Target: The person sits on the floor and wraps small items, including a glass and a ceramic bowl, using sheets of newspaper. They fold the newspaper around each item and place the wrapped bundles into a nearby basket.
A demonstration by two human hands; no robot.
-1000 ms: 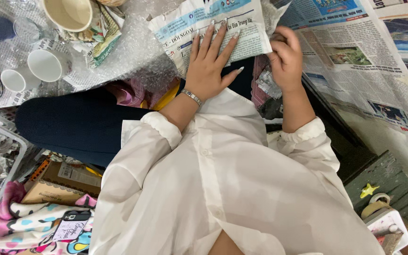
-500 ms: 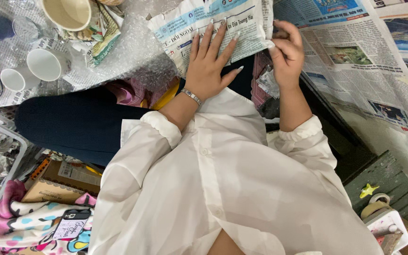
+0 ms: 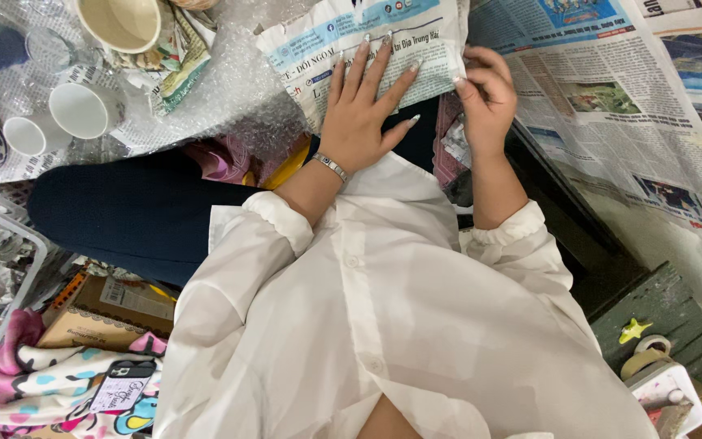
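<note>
Pressing flat, left hand (image 3: 359, 122) fingers splayed wide on newspaper bundle (image 3: 367, 36); right hand (image 3: 489, 102) fingers curled, pinching bundle edge.

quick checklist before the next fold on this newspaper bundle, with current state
1. Left hand flat on newspaper bundle, fingers spread: ok.
2. Right hand grip at the bundle's right edge: ok.
3. What is inside the bundle: cannot tell, it is covered.
4. Spread newspaper sheets within reach on the right: ok.
5. White cups on bubble wrap, apart from both hands: ok.
</note>
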